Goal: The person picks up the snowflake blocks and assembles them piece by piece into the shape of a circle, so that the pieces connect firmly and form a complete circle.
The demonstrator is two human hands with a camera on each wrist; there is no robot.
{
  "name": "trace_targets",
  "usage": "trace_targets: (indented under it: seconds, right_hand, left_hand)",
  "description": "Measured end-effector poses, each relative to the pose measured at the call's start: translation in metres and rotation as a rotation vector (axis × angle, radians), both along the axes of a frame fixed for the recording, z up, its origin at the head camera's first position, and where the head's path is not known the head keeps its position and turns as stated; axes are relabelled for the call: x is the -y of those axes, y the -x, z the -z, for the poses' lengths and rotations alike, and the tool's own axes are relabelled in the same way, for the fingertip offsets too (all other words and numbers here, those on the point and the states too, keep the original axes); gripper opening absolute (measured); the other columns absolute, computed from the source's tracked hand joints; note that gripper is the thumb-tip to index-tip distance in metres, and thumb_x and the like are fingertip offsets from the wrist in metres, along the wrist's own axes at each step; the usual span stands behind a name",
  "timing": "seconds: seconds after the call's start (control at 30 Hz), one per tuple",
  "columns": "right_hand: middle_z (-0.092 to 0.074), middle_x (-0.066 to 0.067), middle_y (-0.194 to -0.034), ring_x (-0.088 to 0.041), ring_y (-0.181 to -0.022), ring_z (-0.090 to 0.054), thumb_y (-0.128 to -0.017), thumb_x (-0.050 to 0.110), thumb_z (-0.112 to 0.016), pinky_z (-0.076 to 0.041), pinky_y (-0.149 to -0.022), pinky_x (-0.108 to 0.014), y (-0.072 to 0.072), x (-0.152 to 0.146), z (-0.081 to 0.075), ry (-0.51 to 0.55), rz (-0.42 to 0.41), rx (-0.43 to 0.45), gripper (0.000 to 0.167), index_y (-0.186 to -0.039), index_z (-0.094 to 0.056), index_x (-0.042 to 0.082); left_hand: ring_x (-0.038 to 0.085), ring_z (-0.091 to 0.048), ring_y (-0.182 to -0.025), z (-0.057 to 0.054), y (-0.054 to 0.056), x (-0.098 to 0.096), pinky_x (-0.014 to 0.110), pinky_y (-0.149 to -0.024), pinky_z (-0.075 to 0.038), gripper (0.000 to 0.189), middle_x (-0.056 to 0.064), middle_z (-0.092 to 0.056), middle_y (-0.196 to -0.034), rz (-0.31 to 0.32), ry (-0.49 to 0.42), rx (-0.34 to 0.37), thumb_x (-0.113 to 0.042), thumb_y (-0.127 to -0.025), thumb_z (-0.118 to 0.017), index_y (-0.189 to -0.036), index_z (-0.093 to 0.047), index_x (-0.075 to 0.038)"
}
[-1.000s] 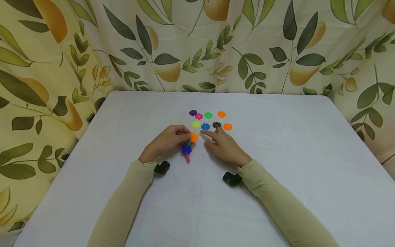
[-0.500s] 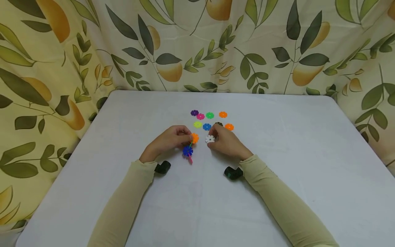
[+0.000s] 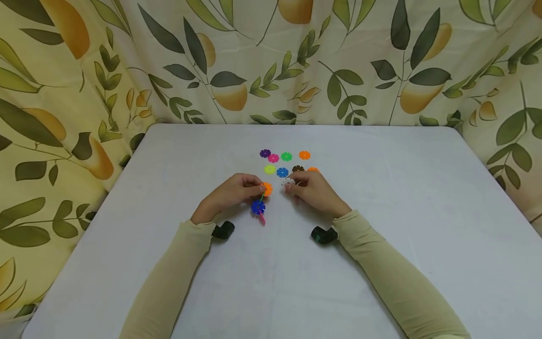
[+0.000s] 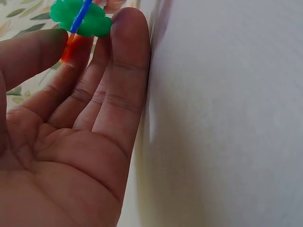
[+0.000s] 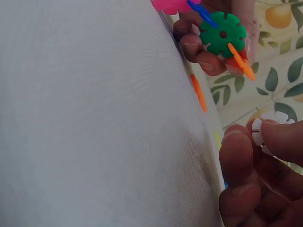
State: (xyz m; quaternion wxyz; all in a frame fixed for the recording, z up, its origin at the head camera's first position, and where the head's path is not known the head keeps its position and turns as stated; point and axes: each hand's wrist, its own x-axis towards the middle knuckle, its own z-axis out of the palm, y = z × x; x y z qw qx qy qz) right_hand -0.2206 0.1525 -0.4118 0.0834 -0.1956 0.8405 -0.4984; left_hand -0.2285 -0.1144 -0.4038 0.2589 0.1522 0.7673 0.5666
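My left hand (image 3: 230,195) pinches the orange disc (image 3: 267,189) at one end of a short chain of slotted flower-shaped discs. Slotted into it is a green disc (image 5: 222,34), then a blue disc (image 3: 258,207), with a pink disc (image 3: 262,220) at the lower end. In the left wrist view, the green disc (image 4: 90,21) touches a fingertip. Between thumb and fingers, my right hand (image 3: 317,193) pinches a white slotted disc (image 3: 289,181), held tilted and apart from the chain. Fingers partly cover the white disc (image 5: 257,132) in the right wrist view.
Loose discs lie just beyond the hands: purple (image 3: 265,153), pink (image 3: 273,158), green (image 3: 286,156), orange (image 3: 304,155), yellow (image 3: 269,169), blue (image 3: 282,172), brown (image 3: 298,168). My right hand partly hides another orange disc (image 3: 313,169). A white cloth covers the table (image 3: 372,169).
The right hand has gone from reaching at the white disc on the table to pinching it, then moved slightly right and tilted it. The left hand keeps its grip on the chain.
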Motion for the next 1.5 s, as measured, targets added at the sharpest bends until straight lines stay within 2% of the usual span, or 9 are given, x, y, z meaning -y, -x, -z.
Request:
trace_targets:
  seconds: [0.13,0.23,0.33,0.5,0.77,1.0,1.17,1.5]
  right_hand:
    - [-0.069,-0.01,-0.079,-0.026,-0.074,-0.063,-0.108,0.008,-0.063,-0.047,-0.076,-0.031,-0.004,0.003,-0.003,0.01,-0.037,0.012,0.015,-0.109,-0.076,0.0]
    - [-0.073,-0.011,-0.088,-0.027,-0.074,-0.064,-0.108,0.008,-0.064,-0.049,-0.076,-0.031,-0.007,0.006,-0.004,0.023,-0.046,0.006,0.014,-0.108,-0.076,-0.001]
    - [-0.075,-0.011,-0.093,-0.028,-0.073,-0.064,-0.106,0.009,-0.068,-0.05,-0.073,-0.03,-0.008,0.009,-0.005,0.034,-0.037,-0.007,0.012,-0.105,-0.075,0.0]
    - [-0.074,-0.01,-0.09,-0.027,-0.071,-0.063,-0.103,0.01,-0.073,-0.051,-0.068,-0.029,-0.011,0.011,-0.005,0.04,-0.023,-0.027,0.009,-0.103,-0.078,0.002]
    - [-0.072,-0.009,-0.086,-0.021,-0.07,-0.063,-0.1,0.002,-0.074,-0.053,-0.069,-0.03,-0.013,0.015,-0.007,0.001,-0.036,-0.147,0.007,-0.103,-0.08,0.0]
    - [-0.075,-0.007,-0.086,-0.019,-0.073,-0.062,-0.095,-0.007,-0.076,-0.053,-0.068,-0.029,-0.014,0.018,-0.007,-0.027,-0.055,-0.269,0.009,-0.1,-0.081,-0.003]
    - [-0.078,-0.009,-0.091,-0.019,-0.079,-0.066,-0.093,-0.01,-0.075,-0.056,-0.071,-0.032,-0.016,0.02,-0.007,-0.045,-0.075,-0.34,0.011,-0.099,-0.082,-0.003]
    - [-0.078,-0.01,-0.088,-0.022,-0.079,-0.071,-0.089,-0.015,-0.076,-0.06,-0.074,-0.039,-0.017,0.02,-0.005,-0.104,-0.111,-0.446,0.013,-0.095,-0.082,-0.005]
  left_hand:
    - [0.022,-0.063,-0.093,0.0,-0.001,-0.001,0.03,-0.082,-0.056,0.02,0.009,-0.075,-0.102,0.004,0.001,-0.022,-0.013,-0.109,-0.062,-0.116,-0.072,0.003]
    - [0.022,-0.063,-0.093,0.001,-0.002,-0.003,0.029,-0.081,-0.055,0.02,0.009,-0.076,-0.101,0.01,-0.01,-0.036,-0.013,-0.109,-0.062,-0.114,-0.072,0.003]
    - [0.022,-0.062,-0.092,0.001,-0.003,-0.004,0.029,-0.082,-0.054,0.021,0.009,-0.076,-0.1,0.02,-0.021,-0.048,-0.013,-0.11,-0.061,-0.113,-0.073,0.003]
    - [0.023,-0.059,-0.091,0.0,-0.005,-0.006,0.03,-0.082,-0.051,0.022,0.009,-0.075,-0.099,0.021,-0.028,-0.071,-0.014,-0.111,-0.06,-0.112,-0.074,0.003]
    - [0.022,-0.064,-0.09,0.001,-0.006,-0.01,0.028,-0.083,-0.055,0.024,0.011,-0.076,-0.099,0.007,-0.067,-0.053,-0.013,-0.111,-0.059,-0.111,-0.073,0.006]
    - [0.018,-0.055,-0.079,0.002,-0.008,-0.013,0.027,-0.072,-0.045,0.022,0.006,-0.073,-0.086,-0.019,-0.055,-0.085,-0.013,-0.109,-0.062,-0.103,-0.075,0.003]
    - [0.016,-0.062,-0.078,0.0,-0.011,-0.015,0.026,-0.072,-0.049,0.02,0.01,-0.077,-0.087,-0.026,-0.057,-0.088,-0.008,-0.107,-0.062,-0.102,-0.076,0.006]
    - [0.017,-0.074,-0.073,0.0,-0.012,-0.021,0.027,-0.075,-0.059,0.02,0.014,-0.077,-0.084,-0.004,-0.118,-0.033,-0.002,-0.108,-0.06,-0.103,-0.073,0.013]
